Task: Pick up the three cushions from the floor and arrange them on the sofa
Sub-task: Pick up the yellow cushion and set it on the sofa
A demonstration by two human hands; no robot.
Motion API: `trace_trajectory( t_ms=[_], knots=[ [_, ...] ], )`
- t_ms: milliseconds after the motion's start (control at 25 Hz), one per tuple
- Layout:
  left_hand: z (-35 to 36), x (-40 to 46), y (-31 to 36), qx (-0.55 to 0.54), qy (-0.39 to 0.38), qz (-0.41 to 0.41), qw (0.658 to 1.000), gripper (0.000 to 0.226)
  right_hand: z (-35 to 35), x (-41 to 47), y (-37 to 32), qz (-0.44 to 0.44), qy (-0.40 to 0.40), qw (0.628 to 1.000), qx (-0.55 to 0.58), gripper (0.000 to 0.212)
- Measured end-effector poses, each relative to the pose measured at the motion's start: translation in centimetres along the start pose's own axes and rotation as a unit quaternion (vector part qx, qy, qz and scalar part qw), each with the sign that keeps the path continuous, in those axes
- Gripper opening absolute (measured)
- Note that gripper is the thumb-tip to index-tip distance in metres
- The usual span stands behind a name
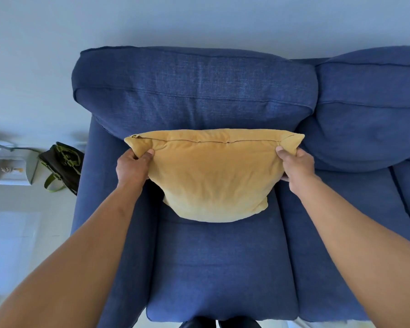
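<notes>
Fingers behind yellow cushion point(213, 176) hidden; sofa point(223, 268) right end cut off. Left hand point(133, 166), right hand point(296, 169) gripping cushion's upper corners, held over blue seat against backrest. Dark bag point(62, 166) on pale floor point(12, 245) beside armrest.

No legible text on anything.

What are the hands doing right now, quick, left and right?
Left hand: closed on the upper left corner of the yellow cushion.
Right hand: closed on its upper right corner, over the blue sofa.
</notes>
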State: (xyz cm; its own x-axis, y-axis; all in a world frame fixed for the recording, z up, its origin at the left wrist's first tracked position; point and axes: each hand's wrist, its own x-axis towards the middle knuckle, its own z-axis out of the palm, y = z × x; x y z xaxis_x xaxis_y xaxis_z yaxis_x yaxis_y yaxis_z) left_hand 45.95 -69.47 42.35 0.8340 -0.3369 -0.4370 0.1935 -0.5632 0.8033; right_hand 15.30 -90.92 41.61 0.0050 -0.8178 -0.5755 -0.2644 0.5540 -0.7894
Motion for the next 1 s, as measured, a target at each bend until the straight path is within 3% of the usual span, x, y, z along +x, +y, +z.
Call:
trace_trajectory(
  t_ms=[80,280,360,440,480,640,840,1000],
  knots=[
    [0.5,1.3,0.3,0.004,-0.007,-0.005,1.0,0.007,0.6,1.2,-0.5,-0.001,0.012,1.0,-0.014,0.013],
    [0.5,4.6,2.1,-0.082,-0.004,-0.018,0.996,0.059,1.1,3.1,-2.7,-0.031,0.026,0.999,0.007,0.034],
    [0.6,5.5,2.7,-0.095,-0.021,-0.023,0.995,0.053,1.5,3.4,-2.8,-0.06,0.012,0.998,-0.018,0.033],
    [0.6,5.9,3.0,-0.034,-0.02,0.006,0.999,0.021,1.6,3.9,-2.6,-0.072,-0.001,0.995,-0.064,0.019],
    [0.4,6.0,3.1,-0.002,-0.006,0.025,1.0,0.016,1.5,4.2,-2.6,-0.077,0.01,0.994,-0.083,0.014],
    [-0.3,6.4,3.1,0.008,0.03,0.037,0.999,0.018,0.9,5.7,-3.6,-0.086,0.039,0.991,-0.095,0.014],
    [0.4,5.9,3.4,-0.074,-0.004,-0.083,0.994,0.032,1.1,6.2,-3.0,0.001,0.027,0.992,-0.125,0.034],
    [0.2,5.6,3.0,-0.053,0.037,-0.077,0.995,0.033,1.1,5.2,-2.8,-0.066,0.066,0.985,-0.143,0.031]
  ],
)
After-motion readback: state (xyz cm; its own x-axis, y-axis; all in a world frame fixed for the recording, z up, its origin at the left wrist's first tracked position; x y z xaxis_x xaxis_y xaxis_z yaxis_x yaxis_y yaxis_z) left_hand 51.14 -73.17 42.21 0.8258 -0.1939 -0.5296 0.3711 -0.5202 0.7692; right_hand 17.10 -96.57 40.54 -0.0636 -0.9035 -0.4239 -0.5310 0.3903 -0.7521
